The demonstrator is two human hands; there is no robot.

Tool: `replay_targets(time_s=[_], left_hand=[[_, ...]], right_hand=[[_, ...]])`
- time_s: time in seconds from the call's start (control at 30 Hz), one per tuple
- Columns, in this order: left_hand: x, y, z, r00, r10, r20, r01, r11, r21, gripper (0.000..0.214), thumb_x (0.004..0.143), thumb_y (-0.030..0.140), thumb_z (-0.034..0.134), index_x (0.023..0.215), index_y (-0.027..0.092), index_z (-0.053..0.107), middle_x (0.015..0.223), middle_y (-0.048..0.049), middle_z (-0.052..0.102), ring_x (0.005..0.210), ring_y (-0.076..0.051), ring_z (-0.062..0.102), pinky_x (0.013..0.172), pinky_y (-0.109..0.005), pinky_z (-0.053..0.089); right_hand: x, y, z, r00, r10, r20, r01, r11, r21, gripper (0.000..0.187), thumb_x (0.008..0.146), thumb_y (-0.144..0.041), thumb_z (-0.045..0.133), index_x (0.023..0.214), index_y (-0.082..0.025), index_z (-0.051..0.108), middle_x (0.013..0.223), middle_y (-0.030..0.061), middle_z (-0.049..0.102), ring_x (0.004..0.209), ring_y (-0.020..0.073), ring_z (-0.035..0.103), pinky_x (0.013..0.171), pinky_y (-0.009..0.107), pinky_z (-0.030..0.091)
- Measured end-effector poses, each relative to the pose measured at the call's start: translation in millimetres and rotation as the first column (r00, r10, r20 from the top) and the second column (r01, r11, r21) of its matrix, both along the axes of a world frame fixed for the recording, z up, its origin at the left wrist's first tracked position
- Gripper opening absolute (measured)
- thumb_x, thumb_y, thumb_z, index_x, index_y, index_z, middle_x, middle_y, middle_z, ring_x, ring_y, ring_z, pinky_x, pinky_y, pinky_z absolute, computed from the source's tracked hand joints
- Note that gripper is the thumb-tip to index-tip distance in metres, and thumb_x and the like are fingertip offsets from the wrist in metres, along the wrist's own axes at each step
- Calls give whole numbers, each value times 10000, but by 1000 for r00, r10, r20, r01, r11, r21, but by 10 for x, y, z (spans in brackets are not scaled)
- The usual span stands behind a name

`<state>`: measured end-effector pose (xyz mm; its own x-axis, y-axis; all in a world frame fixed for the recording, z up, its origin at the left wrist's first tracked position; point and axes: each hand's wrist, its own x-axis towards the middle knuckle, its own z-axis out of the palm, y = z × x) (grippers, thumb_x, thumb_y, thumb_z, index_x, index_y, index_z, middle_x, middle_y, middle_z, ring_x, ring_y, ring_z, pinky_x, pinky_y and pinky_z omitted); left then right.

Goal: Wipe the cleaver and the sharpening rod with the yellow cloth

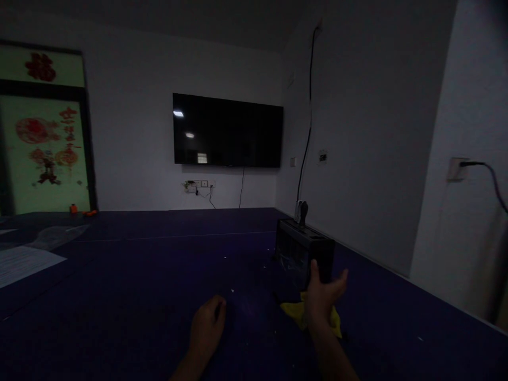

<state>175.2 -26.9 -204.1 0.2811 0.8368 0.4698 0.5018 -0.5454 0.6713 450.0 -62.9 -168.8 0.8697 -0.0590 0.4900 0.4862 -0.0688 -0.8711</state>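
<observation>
The room is dim. My left hand (207, 324) rests palm down on the dark blue table (130, 286), fingers curled under, with nothing visible in it. My right hand (322, 297) is raised with thumb and fingers apart, just in front of a black box-shaped device (302, 248) standing on the table near the right wall. A yellow cloth (294, 312) lies on the table under and beside my right hand. The hand is close to the box's near side; I cannot tell whether it touches it.
A black TV (227, 130) hangs on the far wall, with sockets and cables below. White sheets (24, 262) lie at the table's left. Small orange items (81, 210) sit far left. A wall socket with a plugged cable (460, 168) is on the right.
</observation>
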Motion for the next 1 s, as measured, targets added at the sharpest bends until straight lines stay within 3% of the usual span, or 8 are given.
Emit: replay_targets(time_s=[0.07,0.17,0.4,0.53,0.67,0.8,1.0], left_hand=[[-6,15,0,1000,0,21,0,1000,1,336,874,355,351,821,193,641,811,-64,703,751,-201,651,675,-293,452],[-15,39,-13,998,-5,61,5,1000,2,347,882,364,343,787,192,628,771,-53,695,713,-188,645,660,-283,452],[-3,67,-32,998,-7,70,9,1000,-29,335,881,338,343,791,190,630,775,-46,694,725,-183,646,681,-282,448],[5,53,-14,999,11,52,-9,999,-53,335,884,335,336,799,195,628,766,-43,696,721,-181,647,672,-279,451],[21,64,-26,999,13,37,-11,998,-67,326,881,311,339,792,195,631,778,-46,700,743,-184,651,667,-275,450],[36,86,-54,999,-7,49,10,998,-64,325,878,312,343,794,191,633,754,-45,694,702,-183,641,651,-278,442],[22,86,-61,996,18,84,-12,997,-72,331,870,330,353,813,185,645,743,-42,689,678,-182,630,641,-277,430]], right_hand=[[52,24,52,997,42,67,-37,997,-67,1023,714,-678,517,1430,-51,141,1440,256,275,1338,356,244,1054,460,245],[131,57,150,988,102,118,-84,985,-150,1136,643,-688,591,1440,-39,106,1454,280,234,1343,379,220,1046,500,235],[270,121,582,985,122,126,-95,975,-199,1126,590,-687,630,1445,-125,159,1423,254,313,1301,392,298,989,554,281],[348,159,789,991,121,48,-107,967,-229,1105,555,-597,708,1438,-177,194,1370,248,366,1246,404,366,937,539,337],[397,195,810,984,172,-51,-179,940,-291,1131,514,-531,758,1443,-269,168,1378,225,324,1229,438,354,896,585,342],[422,220,750,980,191,-51,-198,942,-273,1119,515,-492,769,1435,-339,150,1403,200,249,1249,461,294,882,678,287],[500,223,693,979,204,-9,-200,951,-235,717,585,-421,730,1250,-314,486,1308,162,376,1218,430,347,903,720,212]])
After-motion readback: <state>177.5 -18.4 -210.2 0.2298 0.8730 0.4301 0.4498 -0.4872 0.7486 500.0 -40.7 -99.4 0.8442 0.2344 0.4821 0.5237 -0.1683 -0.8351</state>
